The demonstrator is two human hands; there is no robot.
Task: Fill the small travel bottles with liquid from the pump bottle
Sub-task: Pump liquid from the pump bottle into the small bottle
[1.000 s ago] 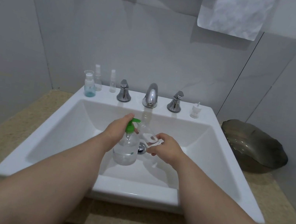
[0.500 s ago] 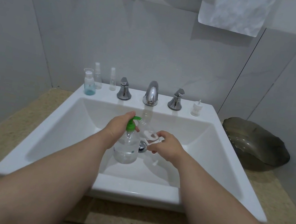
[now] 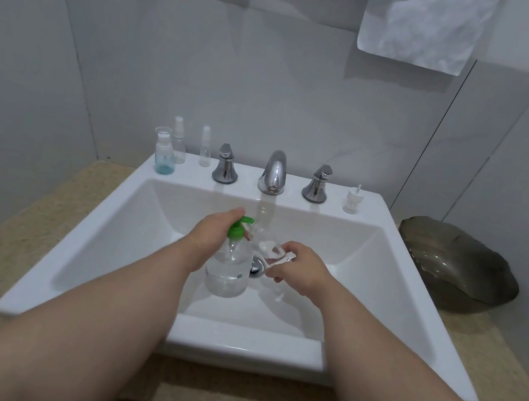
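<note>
The left hand [image 3: 212, 237] gripped the pump bottle [image 3: 227, 274] at the neck, fingers curled round it and 1 finger reaching over the green pump head [image 3: 237, 229], above the middle of the sink [image 3: 247, 345]. The right hand [image 3: 304, 270] pinched a small clear travel bottle [image 3: 271, 250] just right of the nozzle. For a clean fill, the bottle mouth likely needed to sit directly under the nozzle, with short, full strokes and both items held over the basin to catch drips. The clear plastic blended with the white basin, so it could not be told whether nozzle and mouth met, nor how full the bottle was. The left fingertips were hidden behind the pump bottle. 3 other small bottles [image 3: 164, 155] stood on the far left ledge, the contents of the 2 clear ones unclear.
</note>
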